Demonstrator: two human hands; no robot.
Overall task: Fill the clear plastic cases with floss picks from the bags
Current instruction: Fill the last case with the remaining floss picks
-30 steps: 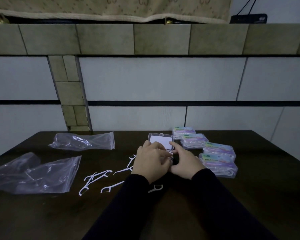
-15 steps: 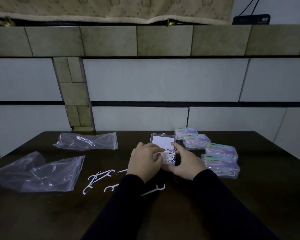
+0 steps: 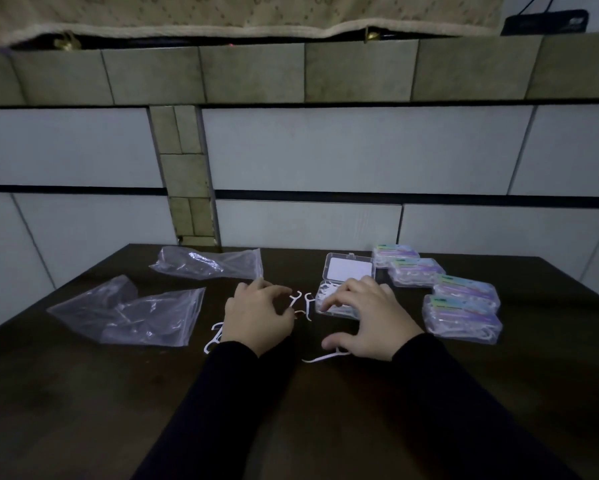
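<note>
The open case (image 3: 343,292) lies on the dark bench (image 3: 83,410) just past the hands, at about 1 o'clock from the bench's middle. It is a clear plastic box, its long axis running left to right; the lid is swung back toward 12 o'clock and lies nearly flat, with a white card showing through it. The tray holds white picks, piled so that their directions cannot be told.

The right hand (image 3: 367,320) rests on the tray with its fingers spread and only lightly bent over the picks, the thumb stretched toward 9 o'clock; its grip looks released, with nothing pinched that can be seen. One loose pick (image 3: 325,356) lies just under that thumb, its long axis left to right, the bowed head at 3 o'clock and the pointed tail at 9.

The left hand (image 3: 256,317) sits at 9 o'clock of the case, fingers curled downward over two upright-lying picks (image 3: 300,303) whose heads point to 12 o'clock; whether it grasps them I cannot tell. More picks (image 3: 215,336) poke out at its 8 o'clock side.

Two crumpled clear bags (image 3: 135,313) lie at 9 to 10 o'clock. Four closed, filled cases (image 3: 464,306) with pastel labels run in a row from 1 to 3 o'clock, just beside the open one.
</note>
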